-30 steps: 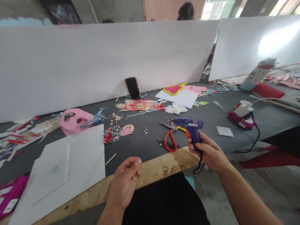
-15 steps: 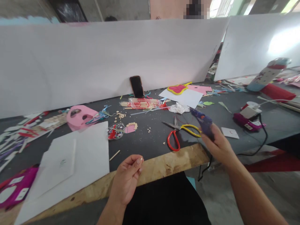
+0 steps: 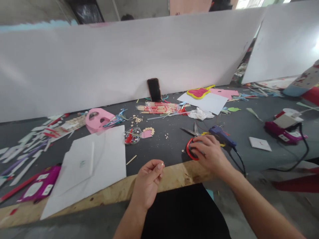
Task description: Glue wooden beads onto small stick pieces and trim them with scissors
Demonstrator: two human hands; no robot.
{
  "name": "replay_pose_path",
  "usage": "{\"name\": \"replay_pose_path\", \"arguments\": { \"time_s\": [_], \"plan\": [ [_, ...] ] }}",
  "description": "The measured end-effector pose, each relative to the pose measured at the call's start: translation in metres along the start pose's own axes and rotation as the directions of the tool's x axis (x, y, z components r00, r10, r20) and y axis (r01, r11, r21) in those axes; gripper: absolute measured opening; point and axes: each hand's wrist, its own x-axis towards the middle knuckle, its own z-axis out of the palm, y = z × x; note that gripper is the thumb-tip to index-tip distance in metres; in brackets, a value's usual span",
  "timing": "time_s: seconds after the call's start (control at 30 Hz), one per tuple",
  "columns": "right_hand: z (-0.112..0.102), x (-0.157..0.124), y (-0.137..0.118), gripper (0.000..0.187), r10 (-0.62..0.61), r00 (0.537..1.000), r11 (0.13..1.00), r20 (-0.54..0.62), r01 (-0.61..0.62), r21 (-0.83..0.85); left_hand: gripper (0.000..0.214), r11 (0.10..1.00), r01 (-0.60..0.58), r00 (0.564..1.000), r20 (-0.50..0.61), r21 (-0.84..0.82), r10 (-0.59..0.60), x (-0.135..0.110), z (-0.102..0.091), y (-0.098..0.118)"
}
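My left hand (image 3: 149,182) hovers above the table's front edge, thumb and forefinger pinched on a small pale piece (image 3: 162,164), too tiny to make out fully. My right hand (image 3: 211,154) is over the scissors (image 3: 190,131), its fingers curled onto their red handle. The blades lie slightly apart, pointing left; the yellow handle is mostly covered. Just beyond this hand a blue glue gun (image 3: 222,135) rests on the dark table, its cord trailing right. Left of the scissors is a pink square (image 3: 147,133) edged with pale pieces, beside a round container (image 3: 132,136) of beads.
White sheets (image 3: 99,159) and a purple packet (image 3: 41,186) lie at left. Behind are a pink cut-out (image 3: 99,119), bundled sticks (image 3: 159,108), a propped phone (image 3: 154,89) and crumpled tissue (image 3: 200,114). A charger (image 3: 286,119) with a cable stands at right.
The glue gun, held in my right hand before, now lies on the table. My right hand has moved left onto the scissors' handles. My left hand keeps its pinch. The view has shifted slightly.
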Motion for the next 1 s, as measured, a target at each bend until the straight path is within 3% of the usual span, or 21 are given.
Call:
{"name": "replay_pose_path", "arguments": {
  "time_s": [0.1,0.23,0.53,0.67,0.73,0.8,0.87,1.0],
  "plan": [
    [0.017,0.009,-0.016,0.016,0.007,0.995,0.999,0.104,-0.011,0.037,0.018,1.000,-0.011,1.000,0.012,0.000,0.011,-0.003,-0.001,0.000],
    [0.027,0.011,-0.025,0.016,0.045,0.992,0.999,0.118,-0.047,0.020,0.017,1.000,-0.020,1.000,0.015,0.003,0.020,-0.005,-0.005,0.000],
    [0.033,0.008,-0.028,0.012,0.081,0.991,0.994,0.109,-0.089,0.068,0.018,1.000,0.000,1.000,0.025,-0.018,0.000,-0.004,-0.006,-0.004],
    [0.026,0.008,-0.032,0.009,0.073,0.993,0.984,0.089,-0.086,0.156,0.022,1.000,0.001,1.000,0.006,0.001,-0.001,-0.005,0.001,-0.003],
    [0.017,0.007,-0.042,0.008,0.071,0.995,0.953,0.071,-0.088,0.290,0.024,1.000,-0.005,1.000,0.010,0.017,0.005,-0.006,0.006,-0.003],
    [0.006,0.003,-0.056,0.008,0.104,0.993,0.842,0.065,-0.122,0.526,0.025,0.999,-0.023,1.000,0.019,0.034,0.023,-0.007,0.010,-0.003],
    [-0.001,-0.002,-0.071,0.006,0.153,0.983,0.676,0.100,-0.178,0.715,0.024,0.998,-0.053,0.998,0.021,0.044,0.052,-0.008,0.013,-0.003],
    [-0.004,-0.010,-0.092,0.008,0.256,0.935,0.353,0.246,-0.327,0.877,0.016,0.983,-0.159,0.987,0.045,0.095,0.156,-0.010,0.015,-0.005]
  ]
}}
